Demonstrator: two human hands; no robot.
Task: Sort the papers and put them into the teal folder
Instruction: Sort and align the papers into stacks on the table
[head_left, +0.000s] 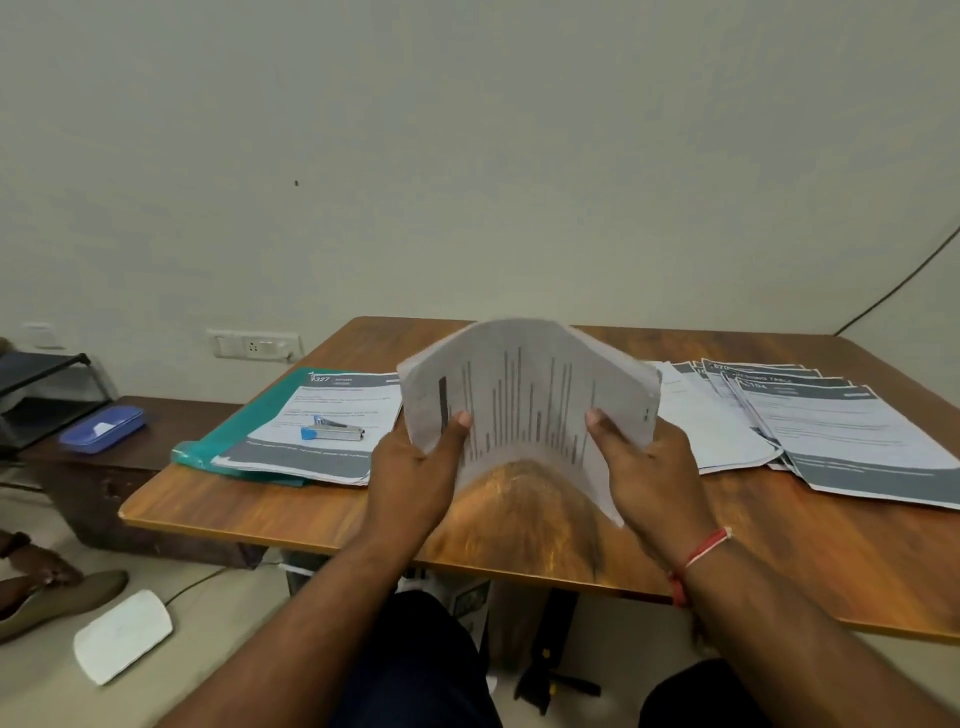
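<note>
Both hands grip one bowed sheaf of white printed papers (524, 400) above the brown wooden table (519, 525): left hand (415, 467) pinching its left edge, right hand (639, 457) its right, thumbs in front. Left of them lies the teal plastic folder (234, 431) under a grey-banded paper stack (332, 421) bearing what seems a blue-and-metal stapler (332, 430). More sheets (810, 426) fan out on the right.

Bare forearms (311, 618), dark trousers (415, 670), red thread band (698, 558) by the right hand (644, 462)

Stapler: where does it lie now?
Head view, left side: the stapler lies on the paper stack atop the teal folder, left of the left hand.
</note>
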